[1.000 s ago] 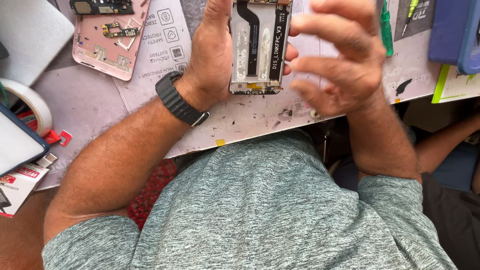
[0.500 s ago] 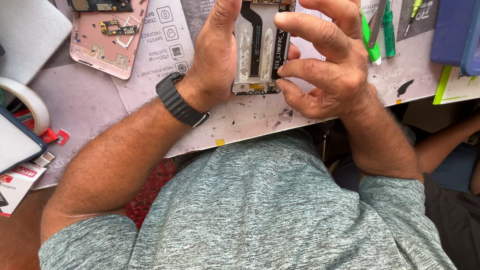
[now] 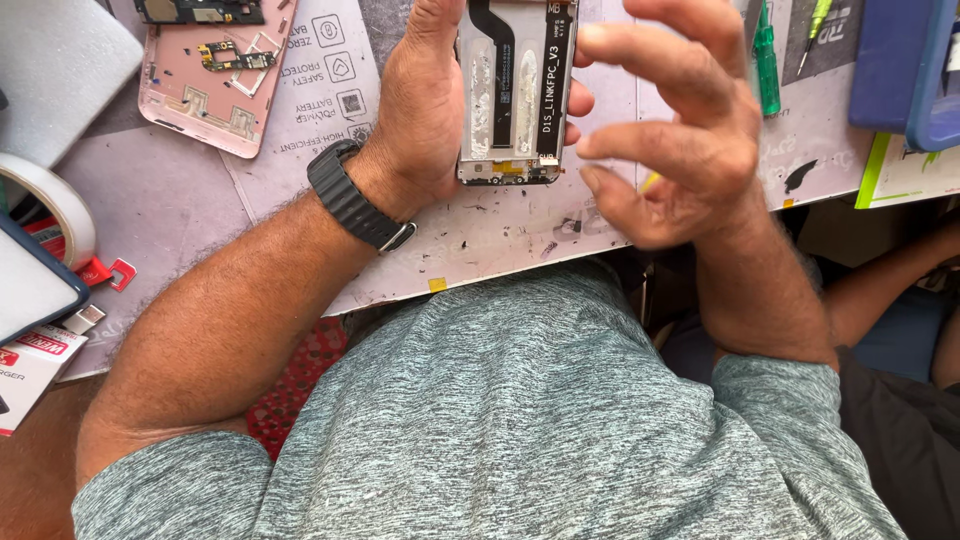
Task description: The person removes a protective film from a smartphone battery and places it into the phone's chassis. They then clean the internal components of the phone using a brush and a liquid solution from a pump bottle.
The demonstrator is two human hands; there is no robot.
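- Pink phone back cover (image 3: 215, 85), inner side up, at upper left of the mat; small circuit parts sit on it.
- Dark board piece (image 3: 200, 10) at the top edge, just above the pink cover.
- Grey work mat (image 3: 180, 200), stained and scratched, printed with icons.
- Roll of clear tape (image 3: 45, 205) at the left edge.
- Dark-framed device (image 3: 30, 285) overlapping the tape roll, lower left.
- Red-and-white packet (image 3: 30, 365) below it.
- Green-handled screwdrivers (image 3: 767, 65) at upper right, lying on the mat.
- Blue case (image 3: 905, 65) in the top right corner.
- Yellow-green paper (image 3: 905, 175) under the blue case.
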